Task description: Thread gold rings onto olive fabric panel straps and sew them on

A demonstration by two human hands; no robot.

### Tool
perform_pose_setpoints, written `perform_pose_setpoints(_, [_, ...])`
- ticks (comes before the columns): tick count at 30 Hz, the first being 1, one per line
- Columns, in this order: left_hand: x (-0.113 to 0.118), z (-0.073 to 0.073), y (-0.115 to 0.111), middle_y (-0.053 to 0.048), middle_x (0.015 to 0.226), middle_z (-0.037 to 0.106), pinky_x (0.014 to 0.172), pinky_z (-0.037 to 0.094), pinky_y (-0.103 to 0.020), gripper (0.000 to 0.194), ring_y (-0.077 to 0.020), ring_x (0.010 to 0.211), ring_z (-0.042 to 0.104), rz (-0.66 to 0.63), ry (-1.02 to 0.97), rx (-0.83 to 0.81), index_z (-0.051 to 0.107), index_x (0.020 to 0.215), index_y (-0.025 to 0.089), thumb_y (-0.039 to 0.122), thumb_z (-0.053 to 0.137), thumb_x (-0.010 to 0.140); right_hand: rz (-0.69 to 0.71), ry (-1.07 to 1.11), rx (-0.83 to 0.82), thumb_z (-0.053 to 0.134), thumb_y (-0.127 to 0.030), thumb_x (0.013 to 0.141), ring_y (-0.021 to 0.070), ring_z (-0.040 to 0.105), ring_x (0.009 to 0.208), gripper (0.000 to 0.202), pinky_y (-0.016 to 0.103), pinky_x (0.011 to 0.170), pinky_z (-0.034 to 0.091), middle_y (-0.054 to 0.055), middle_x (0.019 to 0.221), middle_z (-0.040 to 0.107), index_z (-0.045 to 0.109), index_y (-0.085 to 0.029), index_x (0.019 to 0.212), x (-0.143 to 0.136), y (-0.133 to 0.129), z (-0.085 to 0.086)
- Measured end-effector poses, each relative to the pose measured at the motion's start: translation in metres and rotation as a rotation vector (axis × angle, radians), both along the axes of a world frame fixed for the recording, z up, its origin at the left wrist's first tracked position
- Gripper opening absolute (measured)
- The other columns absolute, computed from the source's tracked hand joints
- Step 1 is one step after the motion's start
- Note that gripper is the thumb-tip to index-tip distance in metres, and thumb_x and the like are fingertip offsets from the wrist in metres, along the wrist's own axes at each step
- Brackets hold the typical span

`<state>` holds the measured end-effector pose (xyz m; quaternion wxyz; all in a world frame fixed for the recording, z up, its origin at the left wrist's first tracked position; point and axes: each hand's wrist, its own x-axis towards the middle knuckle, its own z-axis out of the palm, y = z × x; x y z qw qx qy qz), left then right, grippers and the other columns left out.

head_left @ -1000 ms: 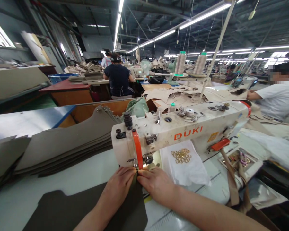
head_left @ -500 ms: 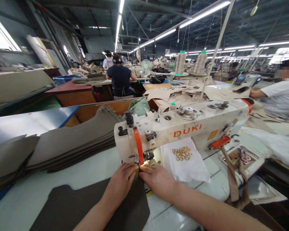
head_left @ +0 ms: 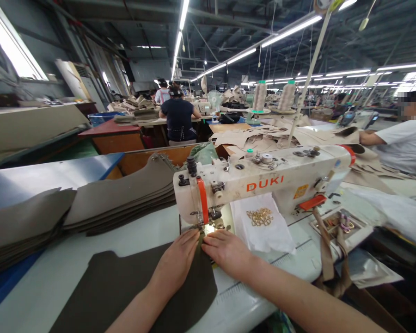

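A dark olive-brown fabric panel (head_left: 125, 282) lies on the sewing machine bed, its far corner at the needle. My left hand (head_left: 178, 256) presses on this corner from the left, fingers close together and pointing at the presser foot. On the other side my right hand (head_left: 225, 252) has its fingers bent onto the panel's edge, thumb side toward the left hand. Both hands hold the fabric just in front of the white sewing machine (head_left: 263, 182), whose lamp lights the spot. The fingertips partly hide the needle area.
Stacked grey-brown panels (head_left: 125, 199) lie to the left. Gold metal rings (head_left: 260, 216) rest on a white cloth (head_left: 241, 231) under the machine arm. Brown straps (head_left: 327, 259) hang at the right by a tray (head_left: 358, 226). Co-workers sit ahead (head_left: 178, 115) and at right (head_left: 402, 143).
The camera view has shifted a little, so the machine appears slightly farther right at its needle end. Both hands stay at the needle, and the left fingers look a bit straighter.
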<state>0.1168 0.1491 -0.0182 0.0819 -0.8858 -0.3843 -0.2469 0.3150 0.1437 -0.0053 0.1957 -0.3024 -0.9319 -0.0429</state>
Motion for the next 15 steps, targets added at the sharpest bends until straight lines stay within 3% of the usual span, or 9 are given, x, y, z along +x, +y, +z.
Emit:
perform_pose_setpoints(5, [-0.0008,0.0019,0.0008,-0.014,0.108,0.070,0.089,0.053,-0.034,0.037,-0.0222,0.104,0.063,-0.034,0.130,0.067,0.065,0.107,0.008,0.007,0.035,0.085,0.002,-0.003,0.006,0.056,-0.020,0.090,0.0177,0.054,0.092,0.007,0.030,0.088,0.041,0.003,0.091,0.063,0.059,-0.015,0.092,-0.0010,0.0013,0.0005])
perform_pose_setpoints(15, [-0.0033,0.0008,0.0057,-0.012,0.107,0.070,0.095,0.048,-0.031,0.042,-0.0204,0.106,0.061,-0.038,0.278,0.113,0.066,0.106,0.009,0.002,0.034,0.081,-0.018,-0.013,0.038,0.057,-0.019,0.089,0.0168,0.054,0.084,0.008,0.029,0.081,0.041,0.002,0.083,0.061,0.057,-0.015,0.082,-0.0046,0.0029,0.0046])
